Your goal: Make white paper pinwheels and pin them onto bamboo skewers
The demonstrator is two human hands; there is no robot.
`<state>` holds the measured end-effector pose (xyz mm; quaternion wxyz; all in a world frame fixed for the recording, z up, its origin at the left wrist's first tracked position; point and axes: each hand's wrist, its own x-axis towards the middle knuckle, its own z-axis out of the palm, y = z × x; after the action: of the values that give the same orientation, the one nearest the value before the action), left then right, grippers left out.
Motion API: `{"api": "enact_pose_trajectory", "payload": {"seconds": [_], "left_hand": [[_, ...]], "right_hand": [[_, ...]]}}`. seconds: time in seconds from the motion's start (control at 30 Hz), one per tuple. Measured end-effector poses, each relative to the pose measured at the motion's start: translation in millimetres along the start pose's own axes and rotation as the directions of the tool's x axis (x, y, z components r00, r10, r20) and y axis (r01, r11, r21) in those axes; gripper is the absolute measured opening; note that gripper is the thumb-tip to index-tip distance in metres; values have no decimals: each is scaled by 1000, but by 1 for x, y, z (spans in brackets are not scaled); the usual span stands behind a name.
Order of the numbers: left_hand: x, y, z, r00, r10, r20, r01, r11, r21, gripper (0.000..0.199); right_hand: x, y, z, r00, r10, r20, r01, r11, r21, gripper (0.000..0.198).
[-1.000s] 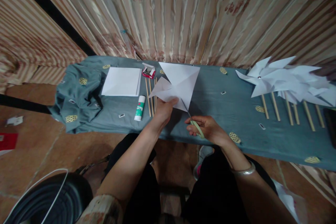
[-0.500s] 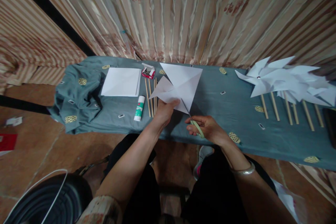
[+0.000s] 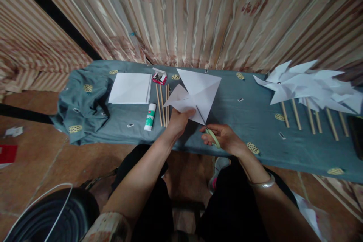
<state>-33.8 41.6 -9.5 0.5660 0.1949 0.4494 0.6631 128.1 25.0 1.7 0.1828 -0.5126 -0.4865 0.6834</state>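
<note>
Over to the right slides the sheet [image 3: 204,90], a small nudge since half a second ago and a slight clockwise turn with it, while the two hands hold nearly the same spots! White, slit from its corners towards the middle, it sits mid-view above the surface [image 3: 241,121], and let's call it the centre of our clock. Left hand [image 3: 178,123] at 7 o'clock: narrow, gripping the near edge, thumb pressed on top near the middle. Right hand [image 3: 224,138] at 5 o'clock: curled around the pale green handles of the scissors [image 3: 212,135], their blades pointing to 11 and lying across the paper at its near corner. Round the dial now! At 10 o'clock, a small red box [image 3: 159,79], lid up, little dark bits inside. At 9, a neat stack of white paper [image 3: 130,89]. At 8, thin wooden sticks [image 3: 160,106] lying side by side, with a green-and-white glue stick [image 3: 150,117] just beyond them. Swing well out to 3 o'clock and it's a crowd of white pinwheels [image 3: 309,85], overlapping one another, their wooden handles pointing towards 6. Behind everything at 12, a striped curtain [image 3: 193,22].
</note>
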Motion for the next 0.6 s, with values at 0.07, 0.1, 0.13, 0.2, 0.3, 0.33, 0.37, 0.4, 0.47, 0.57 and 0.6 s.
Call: {"api": "enact_pose_trajectory", "payload": {"seconds": [0.07, 0.1, 0.13, 0.2, 0.3, 0.33, 0.37, 0.4, 0.47, 0.57, 0.6], "left_hand": [[0, 1, 0, 1000, -4, -6, 4, 1000, 2, 57], [0, 1, 0, 1000, -8, -10, 8, 1000, 4, 56], [0, 1, 0, 1000, -11, -14, 11, 1000, 7, 55], [0, 0, 0, 1000, -14, -14, 14, 1000, 12, 52], [-1, -1, 0, 1000, -16, 4, 16, 1000, 20, 47], [-2, -2, 0, 1000, -18, 11, 17, 1000, 20, 46], [-2, -2, 0, 1000, -19, 14, 19, 1000, 19, 46], [-2, -2, 0, 1000, -22, 13, 22, 1000, 17, 46], [-3, -3, 1, 1000, -29, 9, 29, 999, 14, 47], [-2, -3, 1, 1000, -24, 4, 24, 1000, 15, 47], [-3, -3, 1, 1000, -23, 6, 23, 1000, 16, 46]], "right_hand": [[0, 0, 0, 1000, -1, 1, 1, 1000, 0, 51], [0, 0, 0, 1000, -2, 2, 2, 1000, -1, 50], [0, 0, 0, 1000, -3, 2, 3, 1000, 0, 50], [0, 0, 0, 1000, -4, 1, 4, 1000, 5, 50], [0, -1, 0, 1000, -1, -1, 1, 1000, 7, 51], [0, -1, 0, 1000, -2, -3, 2, 1000, 6, 51], [1, -1, -1, 1000, -3, -4, 3, 1000, 4, 50], [1, 0, -1, 1000, -3, -5, 3, 1000, 6, 50], [2, 0, -1, 1000, -3, -7, 3, 1000, 18, 49], [2, 0, -1, 1000, 13, -12, -12, 999, 34, 49], [2, 0, -1, 1000, 15, -12, -15, 999, 35, 49]]}}
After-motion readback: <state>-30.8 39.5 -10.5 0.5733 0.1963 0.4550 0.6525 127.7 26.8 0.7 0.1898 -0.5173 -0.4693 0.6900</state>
